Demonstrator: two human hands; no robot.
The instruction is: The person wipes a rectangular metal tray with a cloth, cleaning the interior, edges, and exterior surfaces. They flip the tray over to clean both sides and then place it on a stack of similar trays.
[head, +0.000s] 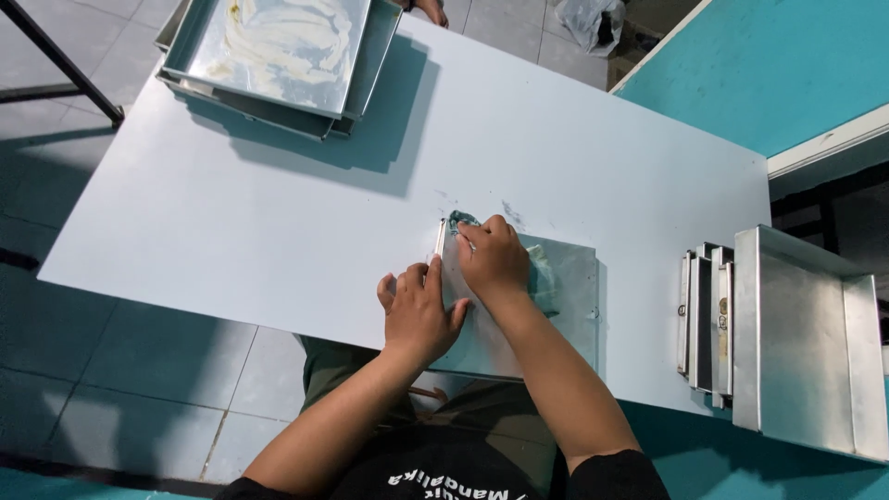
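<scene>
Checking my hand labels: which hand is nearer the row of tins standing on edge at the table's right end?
Right. The right hand lies on the flat tray, toward the upright tins; the left hand sits at the tray's far side.

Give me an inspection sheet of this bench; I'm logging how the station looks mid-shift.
Surface: white table, smears near the working tray's far corner.
Job's things: shallow metal tray at the near edge; teal cloth or plastic wad pressed into it.
Clutter: stacked trays at the far left, the top one smeared with pale grease; upright trays and a large tray at the right.
Grippers: left hand steadies the tray's left rim; right hand presses the wad.
Cables: nothing seen.
Surroundings: grey tiled floor, teal surface, plastic bag on the floor.
</scene>
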